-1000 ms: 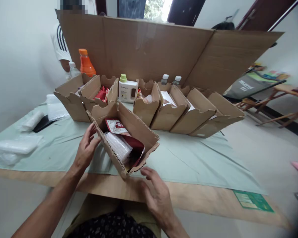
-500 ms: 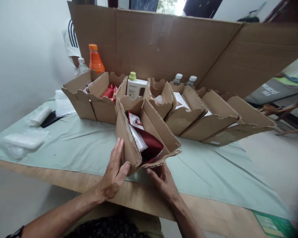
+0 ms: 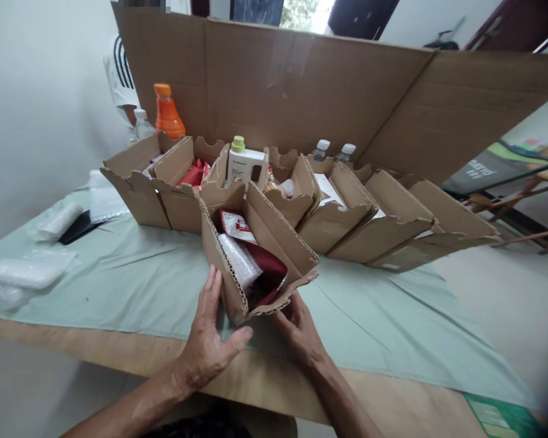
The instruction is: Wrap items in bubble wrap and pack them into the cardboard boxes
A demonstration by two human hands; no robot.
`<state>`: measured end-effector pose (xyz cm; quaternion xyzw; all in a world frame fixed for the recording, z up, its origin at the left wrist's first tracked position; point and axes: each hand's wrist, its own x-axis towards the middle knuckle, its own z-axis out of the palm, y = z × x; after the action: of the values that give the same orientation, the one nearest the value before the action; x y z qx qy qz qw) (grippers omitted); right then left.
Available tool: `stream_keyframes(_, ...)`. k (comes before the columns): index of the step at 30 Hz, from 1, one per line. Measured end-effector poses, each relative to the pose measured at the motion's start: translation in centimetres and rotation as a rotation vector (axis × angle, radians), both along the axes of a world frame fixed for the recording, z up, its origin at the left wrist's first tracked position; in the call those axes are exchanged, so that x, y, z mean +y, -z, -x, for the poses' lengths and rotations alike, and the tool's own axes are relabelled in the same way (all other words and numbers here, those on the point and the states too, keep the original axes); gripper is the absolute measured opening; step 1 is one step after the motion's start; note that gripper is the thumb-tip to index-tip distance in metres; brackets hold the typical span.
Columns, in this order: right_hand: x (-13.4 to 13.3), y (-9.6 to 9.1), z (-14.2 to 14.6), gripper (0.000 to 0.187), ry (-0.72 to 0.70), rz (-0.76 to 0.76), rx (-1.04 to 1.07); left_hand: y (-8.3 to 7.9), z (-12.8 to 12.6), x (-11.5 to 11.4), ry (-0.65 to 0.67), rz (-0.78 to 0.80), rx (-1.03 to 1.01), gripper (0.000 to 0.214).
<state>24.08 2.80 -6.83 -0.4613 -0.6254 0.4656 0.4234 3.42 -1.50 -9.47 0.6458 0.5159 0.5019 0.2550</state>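
An open-topped cardboard box (image 3: 226, 280) stands at an angle near the table's front edge. It contains a red-and-white printed packet (image 3: 237, 225), a clear bubble-wrap piece (image 3: 240, 260) and a dark red pouch (image 3: 271, 271). My left hand (image 3: 210, 337) lies along the box's left wall, fingers stretched and thumb spread away from the cardboard. At the lower front right corner, my right hand (image 3: 299, 328) grips the box, with its fingertips hidden by it.
Behind is a row of cardboard bins (image 3: 351, 228), with a white bottle (image 3: 245, 164) in one. A tall cardboard panel (image 3: 319, 91) backs them. Bubble wrap (image 3: 27, 271) and a black flat item (image 3: 80, 226) lie left. An orange bottle (image 3: 168, 115) stands behind the bins.
My left thumb has come away from the front of the box and spread out. The box has shifted slightly left and toward me; the view has also moved a little.
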Motion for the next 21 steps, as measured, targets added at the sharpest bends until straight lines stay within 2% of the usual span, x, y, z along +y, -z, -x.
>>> stream_keyframes(3,-1.2,0.3,0.3,0.044,0.094,0.014,0.035,-0.4,-0.2,0.7,0.044,-0.056,0.043,0.098)
stream_keyframes(5,-1.9,0.5,0.6,0.043,0.114,0.024,0.026,-0.6,0.5,1.5,0.065,-0.069,0.035,0.094)
stream_keyframes(7,-2.2,0.6,1.0,0.045,0.095,0.017,-0.022,-0.8,2.0,2.4,0.083,-0.036,0.002,0.083)
stream_keyframes(9,-1.9,0.6,1.3,0.047,0.049,-0.025,-0.099,-1.4,4.0,3.3,0.097,0.036,-0.026,0.060)
stream_keyframes(12,-0.9,0.2,1.8,0.055,-0.027,-0.074,-0.214,-2.6,6.3,4.3,0.088,0.117,-0.036,0.034)
stream_keyframes(14,0.1,-0.5,2.1,0.058,-0.050,-0.084,-0.265,-3.2,7.1,4.8,0.077,0.131,-0.042,0.033)
stream_keyframes(17,2.0,-1.8,2.7,0.051,-0.038,-0.123,-0.335,-3.7,7.4,5.6,0.052,0.147,-0.008,0.035)
stream_keyframes(19,3.5,-2.3,3.1,0.045,-0.010,-0.155,-0.391,-3.9,7.6,6.4,-0.003,0.153,0.100,0.033)
stream_keyframes(21,4.9,-2.0,3.4,0.042,0.041,-0.190,-0.423,-4.2,7.6,7.8,-0.089,0.153,0.226,0.032)
